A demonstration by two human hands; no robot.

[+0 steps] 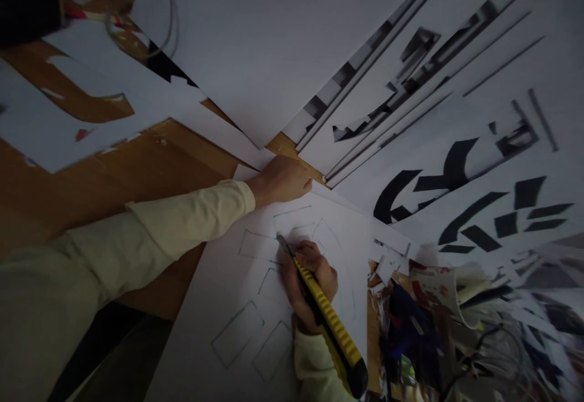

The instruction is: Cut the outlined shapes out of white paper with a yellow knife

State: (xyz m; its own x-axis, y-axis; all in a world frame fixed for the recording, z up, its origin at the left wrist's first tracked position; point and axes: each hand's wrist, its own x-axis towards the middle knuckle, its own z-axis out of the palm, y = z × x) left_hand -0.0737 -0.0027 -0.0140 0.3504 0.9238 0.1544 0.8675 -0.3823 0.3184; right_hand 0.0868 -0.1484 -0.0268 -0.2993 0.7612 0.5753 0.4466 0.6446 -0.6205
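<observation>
My right hand (314, 274) grips a yellow and black box cutter (326, 311). The blade tip points down at a white sheet (214, 292) and meets or nearly meets a corner of a drawn outline; exact contact is hard to tell. Thin green lines on the sheet form several rectangles and curved shapes. Over the sheet's far edge lies my left hand (283, 180), fingers curled and pressed together. Anything between those fingers is hidden from me.
White boards with cut-out black shapes (456, 165) lean at the right. A cup of tools (438, 292) stands among cables and paper scraps at lower right. Another person's hand (116, 0) is at upper left, near a cut sheet (86, 79) on the wooden table (150, 165).
</observation>
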